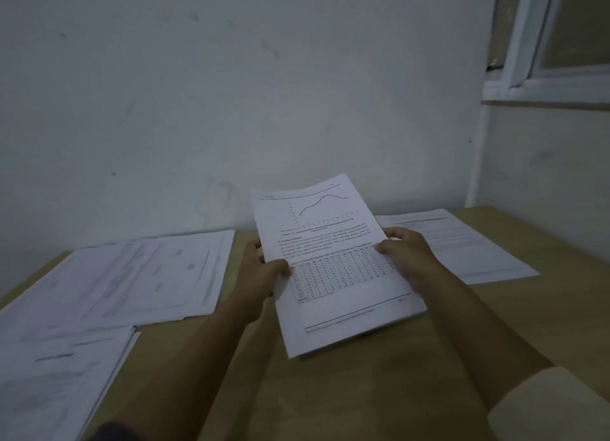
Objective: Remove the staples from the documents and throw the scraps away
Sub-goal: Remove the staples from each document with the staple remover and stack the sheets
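Note:
A stack of white printed pages, the document (333, 282), is lifted above the wooden table (363, 391), tilted up toward the wall. Its top page shows a line graph, some text and a table of numbers. My left hand (264, 275) grips its left edge, thumb on top. My right hand (407, 254) grips its right edge, thumb on the page. No staple or staple remover can be made out in this dim view.
Several loose and stacked papers (132, 275) cover the left of the table, with another pile (56, 374) at the near left. More sheets (462, 242) lie at the right. A white wall stands close behind; a window frame (541, 44) is at upper right.

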